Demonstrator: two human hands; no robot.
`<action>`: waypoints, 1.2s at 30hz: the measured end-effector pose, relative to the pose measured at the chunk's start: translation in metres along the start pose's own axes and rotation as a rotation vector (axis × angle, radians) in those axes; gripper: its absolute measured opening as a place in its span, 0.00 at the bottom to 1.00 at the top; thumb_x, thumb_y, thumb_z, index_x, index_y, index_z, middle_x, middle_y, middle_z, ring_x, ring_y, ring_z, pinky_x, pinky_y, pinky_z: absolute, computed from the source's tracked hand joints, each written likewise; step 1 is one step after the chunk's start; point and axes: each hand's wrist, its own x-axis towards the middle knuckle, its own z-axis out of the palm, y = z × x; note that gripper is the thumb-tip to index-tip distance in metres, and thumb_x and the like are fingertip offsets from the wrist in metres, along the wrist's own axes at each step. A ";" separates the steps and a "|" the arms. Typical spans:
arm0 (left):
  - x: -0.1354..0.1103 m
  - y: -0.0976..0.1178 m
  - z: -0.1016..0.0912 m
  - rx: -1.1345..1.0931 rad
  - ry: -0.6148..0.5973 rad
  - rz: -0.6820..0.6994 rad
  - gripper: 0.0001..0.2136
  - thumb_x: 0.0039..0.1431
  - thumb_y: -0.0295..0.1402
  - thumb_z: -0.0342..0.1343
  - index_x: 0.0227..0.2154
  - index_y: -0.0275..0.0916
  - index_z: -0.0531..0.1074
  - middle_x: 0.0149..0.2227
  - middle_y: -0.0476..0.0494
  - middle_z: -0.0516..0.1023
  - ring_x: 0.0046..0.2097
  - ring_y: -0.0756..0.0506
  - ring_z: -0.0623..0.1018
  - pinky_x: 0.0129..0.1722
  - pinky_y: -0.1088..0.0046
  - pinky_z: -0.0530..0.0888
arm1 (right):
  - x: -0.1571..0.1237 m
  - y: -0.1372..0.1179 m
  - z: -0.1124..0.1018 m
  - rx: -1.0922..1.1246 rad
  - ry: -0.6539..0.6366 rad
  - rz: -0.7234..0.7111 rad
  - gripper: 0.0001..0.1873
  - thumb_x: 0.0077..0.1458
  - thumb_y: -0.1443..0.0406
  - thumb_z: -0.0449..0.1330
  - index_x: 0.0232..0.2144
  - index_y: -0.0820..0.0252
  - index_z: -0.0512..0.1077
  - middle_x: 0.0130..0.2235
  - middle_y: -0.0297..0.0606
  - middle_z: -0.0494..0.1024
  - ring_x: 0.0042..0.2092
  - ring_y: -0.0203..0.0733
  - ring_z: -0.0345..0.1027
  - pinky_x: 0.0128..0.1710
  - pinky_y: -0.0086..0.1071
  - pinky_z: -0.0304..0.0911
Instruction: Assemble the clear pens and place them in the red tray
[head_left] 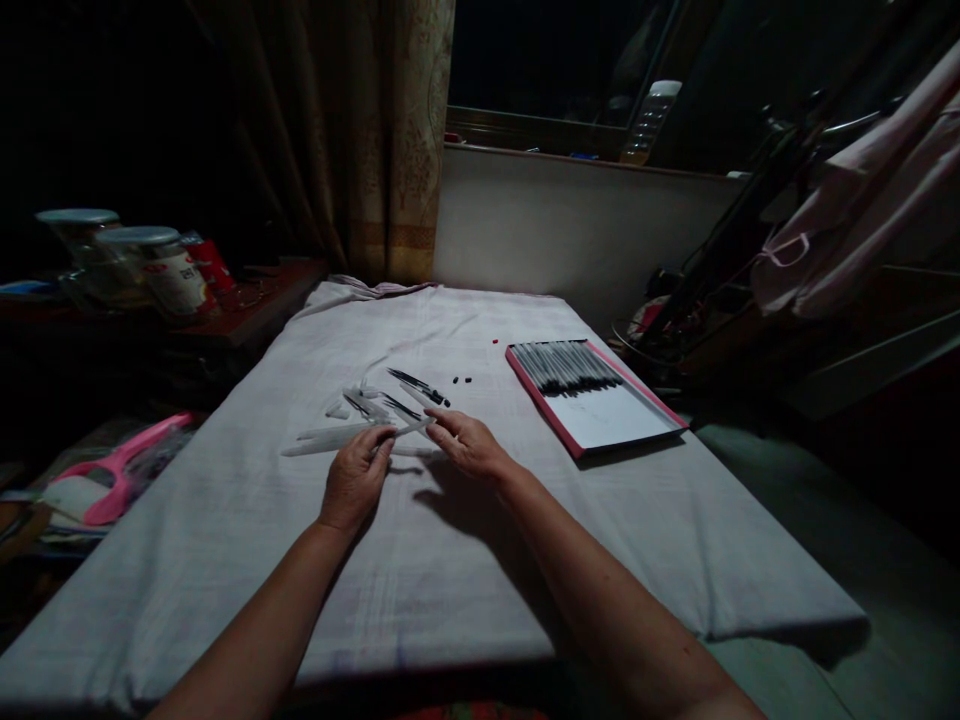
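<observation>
Both hands meet over the cloth-covered table, closed around a slim translucent pen barrel (pixel 411 428) stretched between them. My left hand (pixel 357 478) pinches its left end, and my right hand (pixel 466 446) has its fingers on the right end. Just beyond the hands lie dark thin pen refills (pixel 412 382) in a loose bunch, with more around the clear plastic pieces. Several translucent barrels (pixel 326 437) are spread beside my left hand. Small black caps (pixel 469 380) sit past my right hand. To the right, a shallow pink-edged box (pixel 619 425) holds a row of pens (pixel 566 368) with dark ends.
A white cloth (pixel 420 580) covers the table. On a side table at left stand lidded jars (pixel 169 275). Pink-handled scissors (pixel 124 470) lie lower left. A curtain (pixel 405 140) hangs behind, a bottle (pixel 652 120) stands on the sill, and light clothing (pixel 847 220) hangs at right.
</observation>
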 end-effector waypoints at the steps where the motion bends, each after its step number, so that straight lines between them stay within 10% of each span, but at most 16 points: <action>1: 0.000 -0.001 0.000 -0.013 0.008 -0.022 0.13 0.64 0.38 0.48 0.43 0.42 0.75 0.42 0.43 0.83 0.45 0.42 0.81 0.47 0.65 0.76 | 0.006 0.001 -0.005 -0.046 -0.031 0.007 0.22 0.64 0.58 0.54 0.57 0.58 0.72 0.45 0.40 0.81 0.46 0.41 0.74 0.47 0.33 0.66; 8: -0.001 -0.006 0.004 -0.257 0.002 -0.298 0.13 0.62 0.43 0.50 0.43 0.43 0.72 0.38 0.46 0.84 0.39 0.44 0.83 0.38 0.67 0.80 | 0.063 0.041 -0.038 -0.538 0.125 0.302 0.18 0.65 0.65 0.52 0.54 0.57 0.75 0.53 0.43 0.76 0.53 0.43 0.71 0.53 0.32 0.62; 18: -0.004 -0.008 0.006 -0.318 -0.044 -0.336 0.15 0.60 0.44 0.51 0.44 0.42 0.72 0.40 0.44 0.84 0.40 0.43 0.82 0.39 0.66 0.79 | 0.087 0.073 -0.042 -0.555 0.117 0.392 0.12 0.59 0.68 0.57 0.42 0.58 0.80 0.48 0.48 0.77 0.50 0.50 0.71 0.50 0.37 0.63; 25: -0.003 0.001 0.001 -0.167 -0.093 -0.208 0.13 0.61 0.41 0.50 0.42 0.43 0.74 0.38 0.46 0.84 0.40 0.43 0.82 0.42 0.68 0.77 | 0.038 0.047 -0.024 -0.214 0.236 0.348 0.16 0.59 0.66 0.52 0.45 0.60 0.77 0.39 0.40 0.82 0.39 0.39 0.73 0.38 0.31 0.67; 31: -0.005 0.006 0.000 -0.059 -0.127 -0.049 0.12 0.61 0.40 0.49 0.41 0.43 0.75 0.40 0.44 0.83 0.42 0.42 0.82 0.43 0.67 0.76 | -0.014 0.014 0.005 0.777 0.336 0.393 0.19 0.46 0.55 0.65 0.39 0.60 0.78 0.38 0.42 0.82 0.32 0.38 0.73 0.23 0.25 0.61; 36: -0.007 0.007 0.000 -0.012 -0.140 0.013 0.12 0.63 0.39 0.48 0.41 0.42 0.74 0.40 0.43 0.83 0.41 0.42 0.81 0.43 0.67 0.76 | -0.018 0.001 0.012 0.895 0.340 0.405 0.17 0.40 0.58 0.69 0.35 0.59 0.78 0.36 0.40 0.82 0.32 0.37 0.73 0.23 0.25 0.62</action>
